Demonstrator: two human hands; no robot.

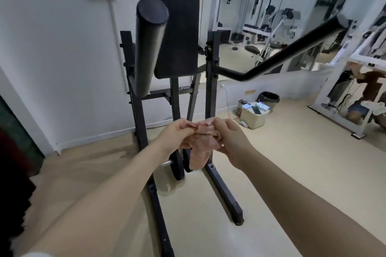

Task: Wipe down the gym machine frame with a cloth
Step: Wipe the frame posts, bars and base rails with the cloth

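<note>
Here, in the head view, wiping looks not yet begun: both hands are readying the cloth in the air in front of the frame, touching no bar. The left hand pinches its top edge; the right hand curls round its other side, the rest hanging below. Next, I judge, bunch it into one palm and press it onto an upright.

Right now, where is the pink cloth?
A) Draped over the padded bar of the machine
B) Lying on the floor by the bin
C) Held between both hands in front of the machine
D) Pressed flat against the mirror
C: the left hand and the right hand both grip the pink cloth, which hangs between them in front of the black machine frame, not yet touching it.
</note>
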